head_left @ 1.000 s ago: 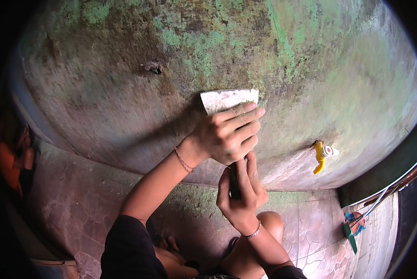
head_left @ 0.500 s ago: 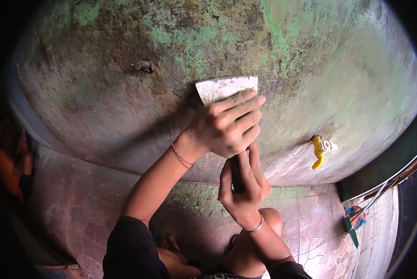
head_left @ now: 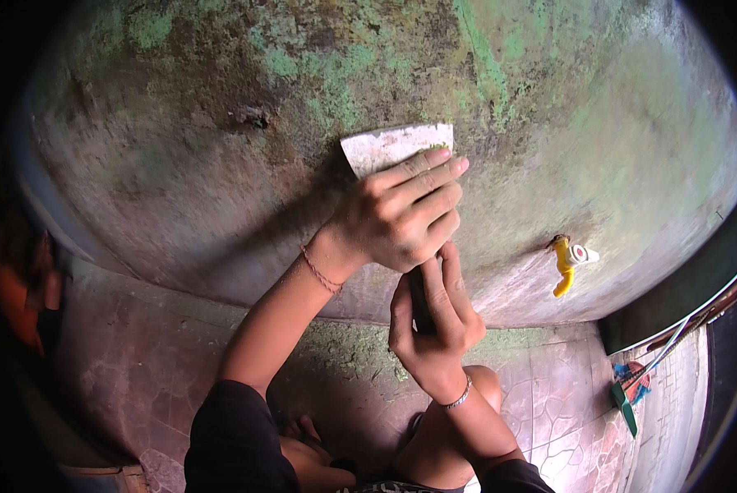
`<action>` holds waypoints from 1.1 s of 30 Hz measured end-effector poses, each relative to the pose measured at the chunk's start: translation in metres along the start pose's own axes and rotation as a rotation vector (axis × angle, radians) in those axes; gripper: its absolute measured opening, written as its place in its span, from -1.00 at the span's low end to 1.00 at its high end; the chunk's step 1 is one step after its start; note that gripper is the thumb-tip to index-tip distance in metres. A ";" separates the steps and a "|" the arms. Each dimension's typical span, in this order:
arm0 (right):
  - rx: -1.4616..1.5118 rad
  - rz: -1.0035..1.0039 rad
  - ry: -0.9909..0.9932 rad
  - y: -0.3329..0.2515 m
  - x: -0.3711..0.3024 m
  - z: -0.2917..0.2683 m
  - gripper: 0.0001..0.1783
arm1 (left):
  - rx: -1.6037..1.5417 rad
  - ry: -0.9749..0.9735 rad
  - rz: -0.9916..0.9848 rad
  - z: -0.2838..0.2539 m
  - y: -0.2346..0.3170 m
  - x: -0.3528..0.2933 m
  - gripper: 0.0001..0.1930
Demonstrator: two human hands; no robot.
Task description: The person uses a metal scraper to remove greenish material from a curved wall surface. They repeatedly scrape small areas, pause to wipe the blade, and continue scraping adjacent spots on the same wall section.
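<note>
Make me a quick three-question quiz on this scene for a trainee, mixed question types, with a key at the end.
1. Which hand lies over the scraper blade?
2. True or false: the right hand is clear of the dark handle.
3. The spout of the tap is: A) blue, B) yellow, C) green.

Key:
1. The left hand.
2. False; it holds the handle.
3. B.

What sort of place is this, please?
Probably a home's yard or wash area, though I cannot be certain: a yellow water tap sticks out from the stained, green-patched wall, above a stone-patterned floor.
</note>
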State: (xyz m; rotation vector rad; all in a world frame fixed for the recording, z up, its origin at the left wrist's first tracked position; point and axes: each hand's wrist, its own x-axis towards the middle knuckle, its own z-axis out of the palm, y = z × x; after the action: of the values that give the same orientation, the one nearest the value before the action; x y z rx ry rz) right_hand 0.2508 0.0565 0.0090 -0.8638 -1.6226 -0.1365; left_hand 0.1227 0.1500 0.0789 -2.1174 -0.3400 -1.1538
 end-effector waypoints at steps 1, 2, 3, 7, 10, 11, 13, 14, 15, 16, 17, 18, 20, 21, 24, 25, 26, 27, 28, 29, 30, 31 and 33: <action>-0.007 -0.014 0.008 -0.001 -0.003 -0.001 -0.46 | -0.021 -0.008 -0.012 0.000 0.003 -0.001 -0.88; -0.002 -0.040 0.036 -0.002 -0.005 -0.002 -0.46 | -0.034 0.015 0.020 0.000 0.005 -0.002 -0.88; -0.033 -0.054 0.020 -0.003 -0.008 -0.002 -0.46 | -0.022 0.054 0.063 0.002 0.008 -0.003 -0.88; -0.053 0.001 0.001 -0.003 -0.010 0.000 -0.46 | -0.050 -0.058 -0.029 0.004 0.008 -0.008 -0.86; -0.021 -0.042 0.023 -0.004 -0.009 0.002 -0.45 | -0.053 -0.010 0.016 0.003 0.005 -0.012 -0.86; -0.039 -0.055 0.009 -0.004 -0.008 0.002 -0.46 | -0.043 0.019 0.031 0.003 0.003 -0.011 -0.86; -0.077 -0.038 -0.021 -0.006 -0.006 0.002 -0.47 | -0.040 0.031 0.015 0.004 0.000 -0.009 -0.84; -0.063 -0.035 0.006 -0.006 -0.004 0.003 -0.47 | -0.055 0.015 -0.029 0.004 -0.001 -0.008 -0.81; -0.043 -0.043 0.027 -0.005 -0.003 0.003 -0.48 | -0.040 0.006 -0.039 0.004 -0.001 -0.007 -0.81; -0.028 -0.025 0.033 -0.004 -0.001 0.004 -0.48 | -0.041 0.031 0.004 0.004 -0.001 -0.007 -0.83; -0.033 -0.039 0.056 -0.005 -0.002 0.003 -0.49 | -0.047 0.029 -0.002 0.004 0.000 -0.006 -0.85; -0.047 -0.060 0.030 -0.004 -0.001 0.004 -0.49 | -0.041 0.053 0.052 0.003 0.001 -0.006 -0.87; -0.082 -0.058 0.006 -0.005 -0.003 0.004 -0.50 | -0.059 0.045 0.001 0.003 0.000 -0.006 -0.89; -0.101 -0.028 -0.031 -0.003 -0.003 0.004 -0.51 | -0.058 0.043 0.011 0.003 0.000 -0.007 -0.90; -0.030 0.007 0.003 -0.003 -0.007 0.004 -0.50 | -0.052 0.039 -0.013 0.003 0.003 -0.010 -0.90; -0.053 -0.023 0.016 -0.004 -0.010 0.004 -0.50 | -0.048 0.044 -0.029 0.003 0.004 -0.013 -0.89; -0.085 -0.063 -0.008 -0.005 -0.012 0.004 -0.48 | -0.025 0.077 0.031 0.003 0.007 -0.014 -0.88; -0.105 -0.073 -0.033 -0.004 -0.013 0.005 -0.48 | -0.070 0.096 0.024 0.002 0.006 -0.016 -0.89; -0.112 -0.078 -0.030 -0.004 -0.014 0.007 -0.47 | -0.063 0.039 -0.020 0.002 0.006 -0.017 -0.90; -0.113 -0.073 -0.022 -0.003 -0.013 0.007 -0.47 | -0.048 0.029 -0.004 0.002 0.004 -0.018 -0.91; -0.111 -0.071 -0.015 -0.003 -0.013 0.008 -0.48 | -0.049 0.011 -0.049 0.002 0.003 -0.018 -0.92; -0.127 -0.033 -0.049 -0.002 -0.013 0.009 -0.48 | -0.047 0.009 -0.049 0.002 0.003 -0.019 -0.91; -0.098 -0.075 -0.028 -0.001 -0.013 0.009 -0.48 | -0.053 0.055 -0.031 0.002 0.002 -0.019 -0.89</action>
State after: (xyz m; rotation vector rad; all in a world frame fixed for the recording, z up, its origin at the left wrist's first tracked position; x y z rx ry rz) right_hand 0.2424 0.0546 -0.0043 -0.8826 -1.6863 -0.2594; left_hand 0.1146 0.1518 0.0617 -2.1283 -0.3208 -1.2492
